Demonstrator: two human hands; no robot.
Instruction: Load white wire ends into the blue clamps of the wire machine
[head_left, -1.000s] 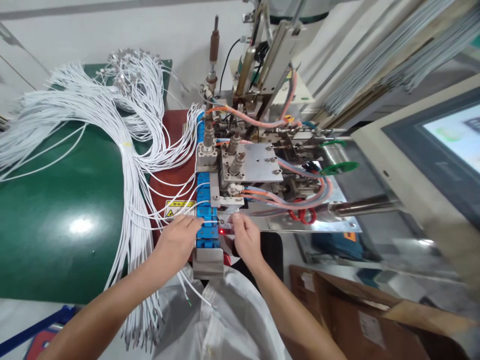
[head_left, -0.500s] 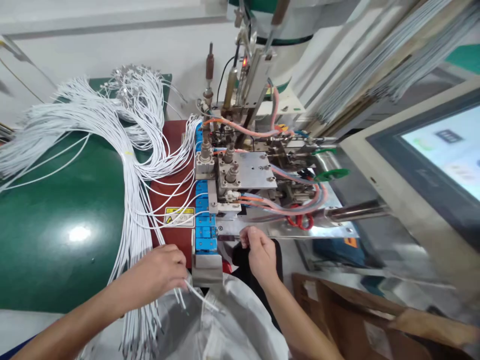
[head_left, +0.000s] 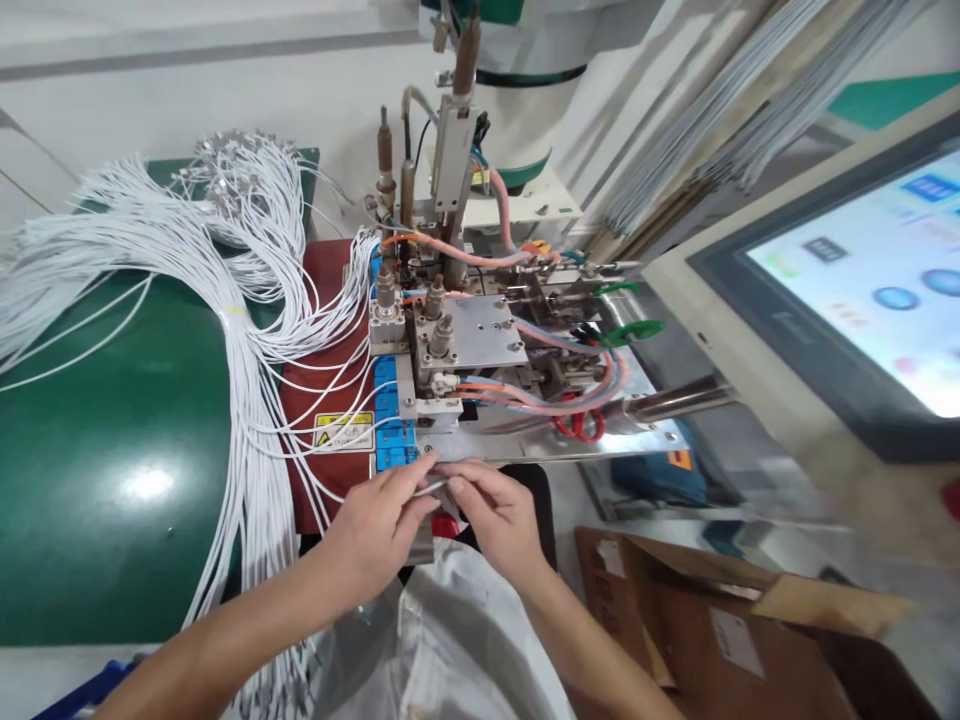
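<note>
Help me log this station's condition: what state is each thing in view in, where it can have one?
left hand, fingers pinched on the white wire
right hand, fingers pinched on the same wire
white wire, held between both hands, just in front of the blue fixture
touchscreen, lit
wire bundle, draped over the green surface
cardboard box, flaps open

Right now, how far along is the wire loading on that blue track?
Done: several white wires already lie across the blue clips. In hand: left hand and right hand pinch one wire end beside the nearest clip. Left: a big loose bundle waits on the green surface.
</note>
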